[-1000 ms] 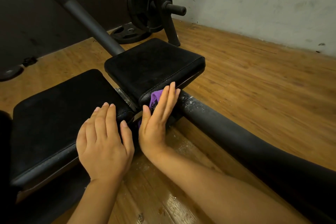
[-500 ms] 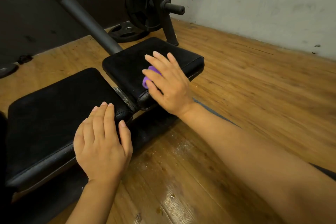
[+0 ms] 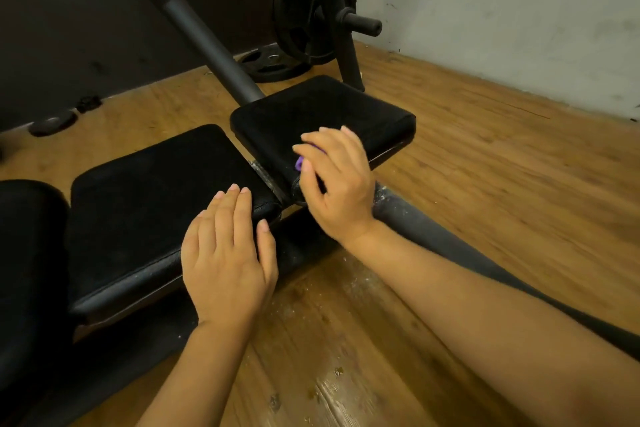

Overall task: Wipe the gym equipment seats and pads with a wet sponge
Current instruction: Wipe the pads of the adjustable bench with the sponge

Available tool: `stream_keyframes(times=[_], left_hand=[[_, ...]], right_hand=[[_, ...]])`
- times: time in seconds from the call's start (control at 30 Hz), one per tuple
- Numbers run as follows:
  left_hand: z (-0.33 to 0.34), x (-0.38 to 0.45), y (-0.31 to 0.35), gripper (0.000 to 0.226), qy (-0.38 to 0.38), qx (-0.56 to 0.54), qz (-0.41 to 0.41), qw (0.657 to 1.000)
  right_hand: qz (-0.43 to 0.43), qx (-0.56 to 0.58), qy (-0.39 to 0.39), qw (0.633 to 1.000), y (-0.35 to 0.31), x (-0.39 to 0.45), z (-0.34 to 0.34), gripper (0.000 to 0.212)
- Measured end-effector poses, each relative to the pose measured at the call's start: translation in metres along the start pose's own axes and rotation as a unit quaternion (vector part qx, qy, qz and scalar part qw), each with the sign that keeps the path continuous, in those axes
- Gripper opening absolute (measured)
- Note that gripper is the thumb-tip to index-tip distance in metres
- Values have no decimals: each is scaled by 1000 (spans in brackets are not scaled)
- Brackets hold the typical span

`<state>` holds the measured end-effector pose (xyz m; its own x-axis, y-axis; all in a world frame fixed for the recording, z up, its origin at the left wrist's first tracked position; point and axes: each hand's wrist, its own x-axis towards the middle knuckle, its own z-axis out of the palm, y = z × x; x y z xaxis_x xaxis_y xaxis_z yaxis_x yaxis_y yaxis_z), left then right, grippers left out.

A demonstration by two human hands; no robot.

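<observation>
Nearest the camera, wet drops are lying on the wooden floor (image 3: 346, 340) beside the bench frame, probably from the sponge. Just beyond them, the left hand (image 3: 228, 253) is resting flat on the near right corner of the middle pad (image 3: 156, 191), fingers straight and together, holding nothing; it is likely bracing the person while the other arm reaches across. To the right and slightly farther, the right hand (image 3: 336, 180) is pressing down on the near edge of the far pad (image 3: 322, 114), its fingers curled over the purple sponge (image 3: 299, 163), which is showing only as a small sliver at the hand's left side. The sponge is therefore sitting under the right palm, against the pad, well apart from the left hand. Farther off, weight plates (image 3: 311, 10) are standing on a rack near the wall.
</observation>
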<state>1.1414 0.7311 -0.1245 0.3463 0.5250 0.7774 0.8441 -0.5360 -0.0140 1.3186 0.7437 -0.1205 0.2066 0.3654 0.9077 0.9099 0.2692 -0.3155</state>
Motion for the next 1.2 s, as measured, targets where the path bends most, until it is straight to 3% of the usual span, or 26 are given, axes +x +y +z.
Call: stream_keyframes(times=[0.23, 0.47, 0.7, 0.9, 1.2], left_hand=[[-19, 4, -3, 48, -96, -37, 6, 995], [-48, 10, -14, 42, -156, -135, -54, 977], [-89, -5, -39, 41, -181, -101, -84, 975], [-141, -12, -67, 41, -214, -82, -107, 967], [-241, -30, -120, 43, -264, -31, -205, 942]], right_hand=[[-112, 17, -51, 992, -30, -10, 6, 19], [-52, 95, -140, 984, -42, -5, -21, 16], [33, 75, -206, 975, -79, -5, -46, 18], [-15, 91, -292, 952, -141, 17, -52, 20], [-48, 186, -374, 907, -252, 41, -30, 18]])
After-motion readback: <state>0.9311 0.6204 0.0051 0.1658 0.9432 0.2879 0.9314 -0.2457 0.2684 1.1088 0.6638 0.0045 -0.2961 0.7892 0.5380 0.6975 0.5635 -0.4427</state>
